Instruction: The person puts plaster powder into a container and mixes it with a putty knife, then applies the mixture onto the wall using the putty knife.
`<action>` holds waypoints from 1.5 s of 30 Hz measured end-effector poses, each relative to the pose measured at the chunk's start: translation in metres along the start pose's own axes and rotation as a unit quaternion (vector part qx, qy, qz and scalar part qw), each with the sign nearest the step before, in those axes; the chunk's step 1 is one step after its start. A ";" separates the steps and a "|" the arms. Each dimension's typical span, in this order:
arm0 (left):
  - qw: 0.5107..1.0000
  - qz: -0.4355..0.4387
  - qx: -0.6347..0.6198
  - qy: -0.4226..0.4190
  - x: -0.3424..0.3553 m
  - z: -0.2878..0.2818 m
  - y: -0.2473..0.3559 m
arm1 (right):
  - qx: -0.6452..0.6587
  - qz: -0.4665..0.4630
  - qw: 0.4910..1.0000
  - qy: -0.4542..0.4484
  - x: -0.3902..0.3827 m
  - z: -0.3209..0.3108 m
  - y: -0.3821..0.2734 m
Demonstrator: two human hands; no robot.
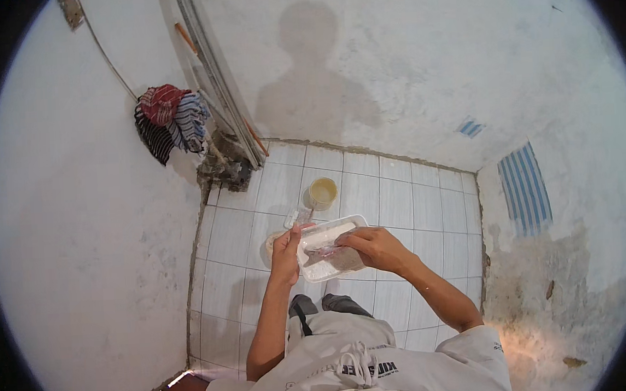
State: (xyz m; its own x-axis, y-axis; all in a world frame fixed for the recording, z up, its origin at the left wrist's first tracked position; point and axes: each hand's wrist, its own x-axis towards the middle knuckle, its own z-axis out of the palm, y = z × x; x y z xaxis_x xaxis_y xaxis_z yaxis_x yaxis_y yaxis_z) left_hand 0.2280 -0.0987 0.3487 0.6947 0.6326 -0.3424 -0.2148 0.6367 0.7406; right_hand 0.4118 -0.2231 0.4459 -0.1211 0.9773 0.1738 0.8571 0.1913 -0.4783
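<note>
My left hand (285,257) grips the left rim of a shallow white rectangular tray (346,266), thumb on top. The tray is tilted in front of my body, above the floor. Inside it lies a whitish band or layer, with a greyish, powdery-looking area below. Over the tray, the fingers of my right hand (372,247) are pinched together. They close on a small pinkish, partly clear piece (323,251), perhaps thin plastic; its kind is too small to tell.
A round yellowish tub (323,193) stands on the tiled floor (359,193). Near it lies a small clear packet (298,216); a round beige thing (271,241) is partly behind my left hand. Striped cloths (171,118) hang at the left corner beside pipes (218,73).
</note>
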 end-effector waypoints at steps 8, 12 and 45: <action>0.999 0.011 0.030 -0.034 -0.003 0.023 0.000 | 0.023 0.041 0.997 0.068 -0.030 -0.009 -0.012; 0.996 -0.006 0.068 -0.052 -0.010 0.031 0.015 | 0.103 0.070 0.984 0.131 -0.026 -0.036 -0.033; 0.994 -0.020 0.028 -0.108 -0.019 0.010 0.039 | 0.022 0.072 0.995 0.060 -0.020 0.002 -0.084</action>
State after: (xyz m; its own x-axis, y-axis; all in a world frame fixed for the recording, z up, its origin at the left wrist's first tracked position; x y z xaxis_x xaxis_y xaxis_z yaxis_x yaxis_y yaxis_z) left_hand 0.2128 -0.0903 0.3900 0.8344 0.4938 -0.2449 -0.1499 0.6309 0.7613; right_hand 0.3415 -0.2587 0.4809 0.0636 0.9775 0.2011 0.8378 0.0572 -0.5430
